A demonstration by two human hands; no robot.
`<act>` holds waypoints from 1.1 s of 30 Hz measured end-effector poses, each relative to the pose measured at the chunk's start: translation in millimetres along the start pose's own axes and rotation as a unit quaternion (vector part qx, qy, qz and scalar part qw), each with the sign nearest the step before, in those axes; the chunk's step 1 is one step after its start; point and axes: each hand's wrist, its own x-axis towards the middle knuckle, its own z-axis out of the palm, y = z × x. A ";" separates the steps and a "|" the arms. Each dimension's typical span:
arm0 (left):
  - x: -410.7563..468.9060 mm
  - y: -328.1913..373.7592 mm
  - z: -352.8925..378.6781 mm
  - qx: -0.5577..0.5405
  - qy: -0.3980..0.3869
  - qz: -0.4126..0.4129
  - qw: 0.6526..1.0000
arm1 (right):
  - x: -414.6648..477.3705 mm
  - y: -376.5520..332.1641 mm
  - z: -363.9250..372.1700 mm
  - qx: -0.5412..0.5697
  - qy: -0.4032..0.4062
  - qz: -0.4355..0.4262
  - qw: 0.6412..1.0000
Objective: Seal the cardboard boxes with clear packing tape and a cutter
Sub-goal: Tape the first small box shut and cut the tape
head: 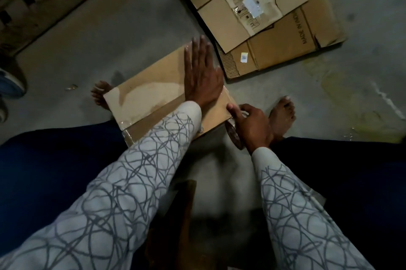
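Observation:
A small brown cardboard box (151,91) stands on the floor between my bare feet, its top crossed by strips of clear tape. My left hand (202,74) lies flat on the box's top, fingers straight, pressing along its right edge. My right hand (250,124) grips the roll of clear packing tape (234,135) at the box's near right corner, with the thumb touching the box's edge. No cutter is visible.
Several flattened cardboard boxes (263,17) lie on the concrete floor at the back right. A shoe (11,85) sits at the left edge. A dark wall base runs along the upper left. A brown piece of cardboard (186,214) lies near my lap.

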 end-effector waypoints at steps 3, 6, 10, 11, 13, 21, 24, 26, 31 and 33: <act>-17.3 -0.2 0.1 -0.005 -0.003 0.158 0.987 | -2.2 1.8 -0.3 0.014 0.004 -0.012 1.000; -19.8 -6.4 -2.5 -0.029 0.008 0.230 0.973 | 0.3 4.0 0.9 0.020 -0.004 -0.016 1.000; -17.2 16.8 -14.0 -0.013 -0.072 0.154 0.985 | 6.4 10.0 0.8 0.043 -0.014 -0.006 0.999; -20.0 23.1 -12.2 -0.005 -0.084 0.150 0.985 | 8.7 13.9 1.0 0.053 -0.017 -0.005 0.998; -25.1 28.5 -7.6 0.022 -0.079 0.165 0.983 | 11.7 20.2 2.2 0.094 -0.024 -0.007 0.995; -15.7 28.3 -29.1 -0.122 -0.181 0.150 0.964 | -4.4 23.7 -8.2 0.053 0.026 0.006 0.998; -25.7 3.5 -55.5 -0.291 -0.086 0.086 0.949 | -29.1 -4.1 -10.2 -0.159 0.155 -0.106 0.969; -46.0 -26.0 -65.8 -0.333 0.009 0.014 0.943 | -34.5 -25.5 4.0 -0.125 0.114 -0.180 0.969; -122.1 -70.4 -77.0 -0.542 0.037 -0.361 0.758 | -51.1 -46.0 47.0 -0.168 -0.008 -0.235 0.957; -146.4 -76.5 -73.4 -0.614 0.012 -0.419 0.669 | -60.2 -40.0 59.3 -0.207 0.015 -0.247 0.946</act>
